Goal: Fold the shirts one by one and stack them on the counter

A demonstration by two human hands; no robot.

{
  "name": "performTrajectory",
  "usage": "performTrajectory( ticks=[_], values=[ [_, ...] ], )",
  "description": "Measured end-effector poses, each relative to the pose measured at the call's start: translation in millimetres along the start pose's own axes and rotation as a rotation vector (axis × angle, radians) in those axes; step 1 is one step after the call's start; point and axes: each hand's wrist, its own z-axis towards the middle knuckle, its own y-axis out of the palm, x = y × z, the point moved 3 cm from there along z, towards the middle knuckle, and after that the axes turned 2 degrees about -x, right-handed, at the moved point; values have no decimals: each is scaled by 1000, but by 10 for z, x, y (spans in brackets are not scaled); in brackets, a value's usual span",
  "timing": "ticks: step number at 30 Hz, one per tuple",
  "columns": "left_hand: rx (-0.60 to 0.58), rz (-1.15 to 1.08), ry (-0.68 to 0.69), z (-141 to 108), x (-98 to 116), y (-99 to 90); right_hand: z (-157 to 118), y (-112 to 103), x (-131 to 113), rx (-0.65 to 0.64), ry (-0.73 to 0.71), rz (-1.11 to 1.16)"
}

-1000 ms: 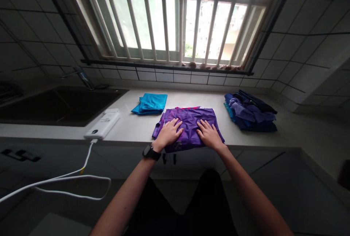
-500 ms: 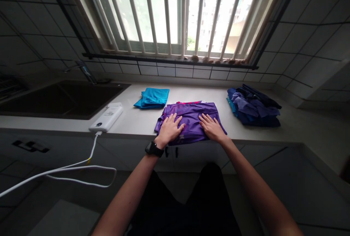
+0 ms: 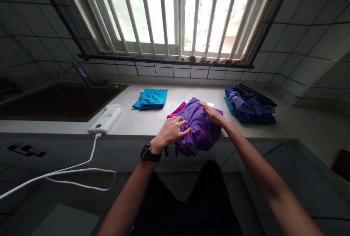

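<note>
At 12 o'clock is bright barred window (image 3: 180, 17) w/ daylight, in dark tiled walls (image 3: 298, 43), above pale countertop (image 3: 131, 125) w/ dark sink (image 3: 68, 101) and faucet (image 3: 84, 75) at 10 o'clock, and below are the cabinets (image 3: 115, 152) w/ black handles (image 3: 26, 151).

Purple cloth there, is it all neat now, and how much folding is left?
The blue cloth looks done: it lies folded. The purple cloth is in hand: the left hand and right hand are on it, but it's rumpled. The blue-and-purple pile looks crumpled on top, so maybe that's left.
</note>
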Motion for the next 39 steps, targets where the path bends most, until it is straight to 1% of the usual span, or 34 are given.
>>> performTrajectory(
  ticks=[1, 2, 3, 4, 6, 8, 11, 14, 16, 18, 20, 22, 23, 25, 28, 30, 32, 34, 36, 38, 39],
  values=[
    [8, -17, 61, -56, -105, 10, -107, 20, -116, 36, -30, 26],
    [1, -22, 99, -118, -216, 46, -245, 67, -248, 47, -74, 43],
    [-15, -17, 124, -183, -318, 102, -407, 137, -384, 28, -132, 49],
    [-27, -6, 134, -246, -404, 168, -582, 215, -507, 12, -184, 46],
    [-17, 25, 137, -356, -505, 294, -925, 350, -661, 47, -217, 8],
    [34, 49, 124, -426, -522, 372, -1197, 437, -668, 106, -172, -48],
    [70, 76, 114, -450, -484, 400, -1429, 470, -486, 167, -54, -181],
    [78, 120, 96, -419, -491, 375, -1517, 504, -333, 171, -16, -330],
    [85, 148, 134, -409, -523, 367, -1540, 595, -335, 210, -26, -413],
    [103, 178, 203, -419, -567, 380, -1534, 765, -406, 265, -73, -479],
    [148, 222, 270, -446, -613, 410, -1487, 977, -482, 320, -143, -531],
    [219, 267, 324, -479, -643, 444, -1402, 1150, -511, 409, -180, -569],
    [257, 279, 356, -498, -647, 457, -1353, 1202, -504, 461, -180, -577],
    [327, 280, 412, -535, -634, 465, -1270, 1237, -470, 539, -182, -559],
    [382, 257, 443, -574, -574, 402, -1249, 1128, -462, 561, -260, -462],
    [393, 214, 421, -561, -526, 293, -1293, 956, -508, 557, -324, -369],
    [424, 131, 364, -484, -492, 117, -1300, 705, -566, 557, -324, -264],
    [463, 27, 270, -307, -482, -101, -1190, 388, -592, 550, -231, -155],
    [467, -63, 142, -27, -492, -300, -948, 59, -560, 516, -81, -48],
    [448, -112, -19, 294, -507, -426, -650, -213, -470, 454, 106, 15],
    [436, -115, -87, 440, -505, -449, -520, -319, -421, 454, 190, 2]
  ],
)
